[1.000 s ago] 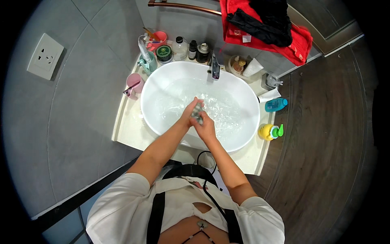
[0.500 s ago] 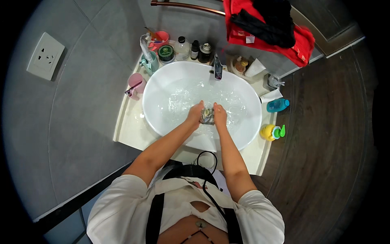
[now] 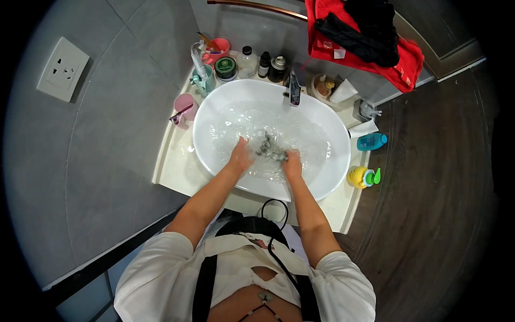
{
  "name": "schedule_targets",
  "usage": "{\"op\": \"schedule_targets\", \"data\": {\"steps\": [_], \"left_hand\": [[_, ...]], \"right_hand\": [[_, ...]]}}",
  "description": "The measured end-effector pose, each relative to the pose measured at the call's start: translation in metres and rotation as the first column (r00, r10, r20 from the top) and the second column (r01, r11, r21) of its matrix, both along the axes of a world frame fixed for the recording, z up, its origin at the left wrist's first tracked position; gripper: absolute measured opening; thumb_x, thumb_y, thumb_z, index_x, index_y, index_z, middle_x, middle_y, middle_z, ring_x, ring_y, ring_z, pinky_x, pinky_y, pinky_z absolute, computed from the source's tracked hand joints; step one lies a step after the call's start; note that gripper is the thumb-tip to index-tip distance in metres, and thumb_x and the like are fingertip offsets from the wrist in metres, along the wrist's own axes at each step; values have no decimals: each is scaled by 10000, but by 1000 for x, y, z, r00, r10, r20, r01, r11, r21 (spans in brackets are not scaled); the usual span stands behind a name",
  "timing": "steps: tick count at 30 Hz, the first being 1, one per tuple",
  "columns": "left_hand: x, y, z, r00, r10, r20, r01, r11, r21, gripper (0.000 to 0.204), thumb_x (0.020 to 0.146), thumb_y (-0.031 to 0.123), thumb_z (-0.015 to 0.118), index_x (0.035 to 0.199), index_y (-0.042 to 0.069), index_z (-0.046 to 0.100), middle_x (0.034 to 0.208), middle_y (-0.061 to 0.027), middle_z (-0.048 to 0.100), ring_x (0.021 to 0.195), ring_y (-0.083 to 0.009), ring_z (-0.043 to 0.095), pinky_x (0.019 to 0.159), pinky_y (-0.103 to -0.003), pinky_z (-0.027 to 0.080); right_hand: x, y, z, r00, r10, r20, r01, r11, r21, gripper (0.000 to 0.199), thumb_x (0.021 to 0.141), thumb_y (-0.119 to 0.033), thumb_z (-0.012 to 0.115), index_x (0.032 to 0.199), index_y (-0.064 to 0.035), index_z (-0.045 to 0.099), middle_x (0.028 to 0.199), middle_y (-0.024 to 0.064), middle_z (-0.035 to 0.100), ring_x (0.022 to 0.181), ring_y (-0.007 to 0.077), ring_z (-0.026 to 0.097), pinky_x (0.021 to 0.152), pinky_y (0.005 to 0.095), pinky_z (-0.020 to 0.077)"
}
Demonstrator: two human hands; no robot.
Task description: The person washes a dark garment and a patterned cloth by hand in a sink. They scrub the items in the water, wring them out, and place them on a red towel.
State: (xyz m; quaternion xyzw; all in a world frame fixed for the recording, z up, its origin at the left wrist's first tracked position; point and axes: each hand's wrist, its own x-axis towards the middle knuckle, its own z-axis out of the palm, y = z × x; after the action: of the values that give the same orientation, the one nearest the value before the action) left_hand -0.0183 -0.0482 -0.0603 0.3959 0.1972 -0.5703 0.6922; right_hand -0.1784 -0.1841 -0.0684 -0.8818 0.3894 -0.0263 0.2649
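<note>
A grey tiled wall rises on the left, and a dark wood-look floor spreads out on the right. Between them sits a pale counter, carrying a white oval basin that holds clear, rippling water. A red towel hangs at the far wall, with a black garment draped over it. Both hands are in the basin, well apart from each other. The right hand has its thumb and fingers together, clamped on one end of a small grey patterned cloth. The left hand is blurred but looks loosely spread, just beside the cloth. The cloth lies bunched in the water between the hands. Around the basin stand a yellow pump bottle, a blue bottle, a pink cup and a green-lidded jar.
</note>
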Motion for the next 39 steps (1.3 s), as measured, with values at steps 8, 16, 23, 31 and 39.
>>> {"op": "schedule_targets", "data": {"steps": [8, 16, 23, 31, 39], "left_hand": [[-8, -6, 6, 993, -114, 38, 113, 993, 44, 644, 825, 561, 306, 1318, 158, 211, 1401, -99, 73, 1291, -248, 41, 996, -500, 94], [-21, -28, 60, 995, -92, -26, 93, 995, 42, 578, 814, 535, 388, 1248, 155, 341, 1299, -101, 312, 1212, -269, 252, 959, -511, 224], [-16, -53, 54, 999, -28, -22, 17, 923, -384, 423, 833, 464, 431, 1044, 100, 483, 899, -56, 554, 833, -174, 531, 722, -333, 440], [-15, -68, 80, 1000, -9, -9, 7, 963, -270, 333, 812, 454, 490, 736, 130, 488, 656, -7, 509, 576, -129, 502, 541, -254, 430], [-36, -73, 102, 980, 85, 181, -75, 995, -61, 271, 857, 350, 451, 810, 90, 508, 677, -30, 524, 611, -163, 539, 570, -289, 449]], "right_hand": [[6, -15, 55, 954, 110, -278, -54, 978, 201, 366, 669, -222, 653, 951, -55, 491, 880, 170, 564, 748, 300, 566, 674, 374, 446], [35, -8, 156, 893, -79, 443, -215, 790, 574, 283, 741, -141, 592, 1003, -74, 509, 805, 54, 540, 730, 150, 501, 671, 270, 421], [36, 11, 156, 689, -242, 683, 75, 961, 265, 279, 803, -133, 522, 1075, -76, 499, 875, 53, 549, 823, 141, 508, 724, 272, 411], [52, 57, 153, 712, 126, 691, -38, 989, -141, 166, 713, -167, 625, 763, -44, 526, 780, 107, 549, 656, 273, 552, 560, 313, 448], [70, 16, 139, 699, -88, 710, 231, 967, -108, 186, 767, -210, 572, 772, -29, 530, 708, 143, 540, 632, 321, 523, 588, 381, 414]]}}
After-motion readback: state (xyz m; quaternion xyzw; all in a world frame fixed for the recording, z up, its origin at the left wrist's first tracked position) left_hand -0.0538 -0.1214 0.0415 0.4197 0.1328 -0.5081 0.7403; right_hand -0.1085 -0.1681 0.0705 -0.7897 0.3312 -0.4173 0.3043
